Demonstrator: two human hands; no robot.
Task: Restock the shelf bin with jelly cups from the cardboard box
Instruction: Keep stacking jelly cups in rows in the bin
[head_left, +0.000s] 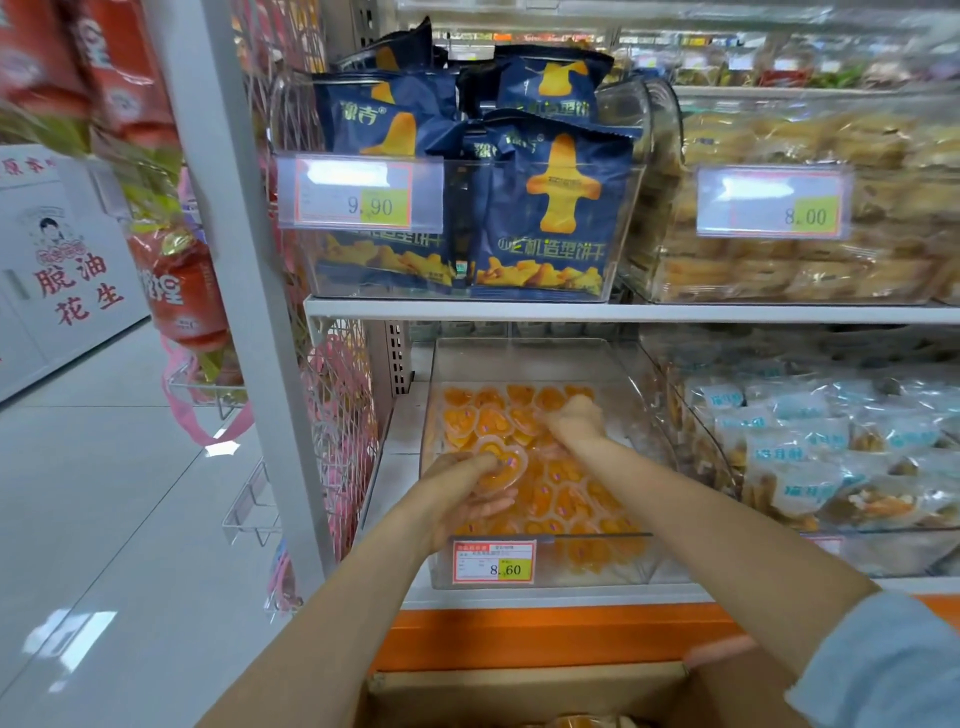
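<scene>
Left first. The left hand (457, 493) is over the near-left part of the bin (519, 364), thumb on top and fingers curled under one cup (501, 465). It is holding the cup just above the layer and has not let go. Below it, on the bin's front wall, is a price tag (493, 561) reading 8.60.

We judge the task about midway. Cups (571, 493) already cover most of the bin floor from near to far, thinner toward the far-right corner. Much wall height above them is unfilled, so more loads look needed.

The right hand (576, 421) is farther in, at the far centre of the layer. Its knuckles face us and its fingers curl down among the cups. We cannot tell if it grips one or only presses them.

The box (519, 691) is nearest, at the bottom edge below the shelf (571, 597), top open. An orange glimpse inside hints at stock left, but it is too cropped to be sure.

Left to do, in our reading: set down the held cup, go back to the box, repeat.

The cups look small and heart-shaped, clear plastic with orange jelly and fruit segments inside, and a film lid with a small mark. They lie flat and jumbled, lids mostly up.

Right of the bin are pale-blue packs (789, 447).
</scene>
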